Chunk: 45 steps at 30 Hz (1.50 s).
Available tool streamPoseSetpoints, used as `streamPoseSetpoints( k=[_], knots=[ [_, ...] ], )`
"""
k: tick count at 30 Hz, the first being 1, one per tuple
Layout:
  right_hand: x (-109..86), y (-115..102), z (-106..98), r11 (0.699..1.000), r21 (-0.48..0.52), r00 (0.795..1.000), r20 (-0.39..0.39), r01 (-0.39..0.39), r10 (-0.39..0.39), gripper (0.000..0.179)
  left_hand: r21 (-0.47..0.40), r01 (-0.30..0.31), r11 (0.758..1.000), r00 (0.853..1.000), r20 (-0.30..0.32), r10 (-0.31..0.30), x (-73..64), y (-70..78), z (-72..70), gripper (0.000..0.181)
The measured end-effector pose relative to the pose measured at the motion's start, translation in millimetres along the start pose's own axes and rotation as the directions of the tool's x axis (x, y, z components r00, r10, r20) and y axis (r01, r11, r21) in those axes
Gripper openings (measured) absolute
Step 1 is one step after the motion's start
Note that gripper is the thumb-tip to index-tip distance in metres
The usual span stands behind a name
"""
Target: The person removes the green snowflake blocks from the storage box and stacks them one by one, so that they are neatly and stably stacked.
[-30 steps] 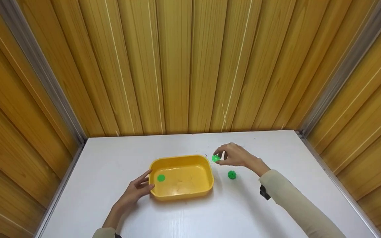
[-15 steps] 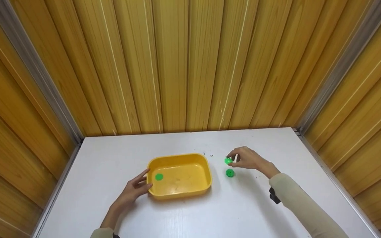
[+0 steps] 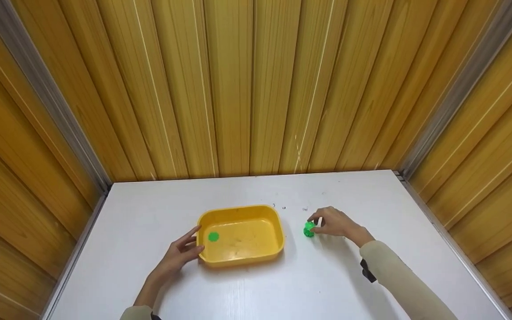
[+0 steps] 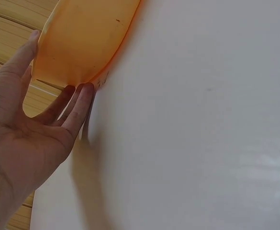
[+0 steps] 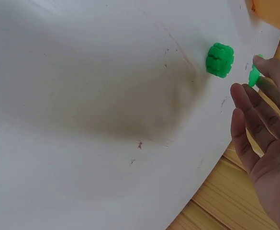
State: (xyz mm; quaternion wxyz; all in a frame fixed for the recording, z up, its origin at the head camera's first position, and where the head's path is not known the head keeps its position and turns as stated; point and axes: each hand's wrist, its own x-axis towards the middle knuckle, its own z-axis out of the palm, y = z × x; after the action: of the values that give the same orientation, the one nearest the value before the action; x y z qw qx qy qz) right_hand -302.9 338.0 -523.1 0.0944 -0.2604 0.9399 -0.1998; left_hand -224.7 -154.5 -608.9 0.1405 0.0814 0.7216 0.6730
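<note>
My left hand (image 3: 177,257) grips the left end of a yellow plastic tub (image 3: 238,261), with thumb and fingertips at its rim and wall. In the tub, toward the left, lies a green scalloped disc (image 3: 213,236). Between thumb and fingertips my right hand (image 3: 335,222) pinches another bright green scalloped disc (image 5: 254,74). Just below it a short stack of darker green notched discs (image 5: 219,60) stands on the white table. From the head the held disc overlaps the stack; the right wrist view shows a gap between them. The other right fingers are loosely bent.
The white table (image 3: 158,204) carries small dark marks behind the stack. Yellow wood-patterned panels (image 3: 234,89) rise behind the table and at both sides, with grey metal posts (image 3: 74,106) at the corners.
My right hand, holding the disc, has moved right from beside the tub, then down toward the near side, over the stack. The left hand has stayed at the tub.
</note>
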Motion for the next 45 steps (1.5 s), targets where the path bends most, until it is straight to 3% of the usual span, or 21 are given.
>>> streamPoseSetpoints(
  k=[6,15,21,32,45],
  knots=[
    [-1.2,6.1,7.6,0.998,-0.001,0.998,0.006,-0.055,0.055,0.031,0.010,0.000,1.000,1.000,-0.009,0.000,1.2,0.2,1.5,0.072],
    [1.0,8.4,16.9,0.998,0.023,0.999,0.004,-0.053,0.053,0.030,-0.004,-0.002,1.000,1.000,-0.002,0.002,-0.6,0.7,-1.5,0.072],
    [0.5,8.0,22.4,0.999,-0.012,0.999,-0.017,-0.043,0.043,0.030,-0.009,-0.002,1.000,1.000,0.007,0.002,-2.3,2.3,-3.3,0.073],
    [-0.9,9.3,26.5,0.993,-0.014,0.992,-0.034,-0.119,0.118,0.029,-0.002,0.018,1.000,1.000,-0.009,-0.018,0.9,-0.5,-0.5,0.071],
    [-0.6,10.2,28.0,0.994,-0.013,0.994,-0.042,-0.106,0.105,0.030,0.011,0.020,1.000,1.000,-0.022,-0.020,0.9,-0.6,0.1,0.070]
  ],
)
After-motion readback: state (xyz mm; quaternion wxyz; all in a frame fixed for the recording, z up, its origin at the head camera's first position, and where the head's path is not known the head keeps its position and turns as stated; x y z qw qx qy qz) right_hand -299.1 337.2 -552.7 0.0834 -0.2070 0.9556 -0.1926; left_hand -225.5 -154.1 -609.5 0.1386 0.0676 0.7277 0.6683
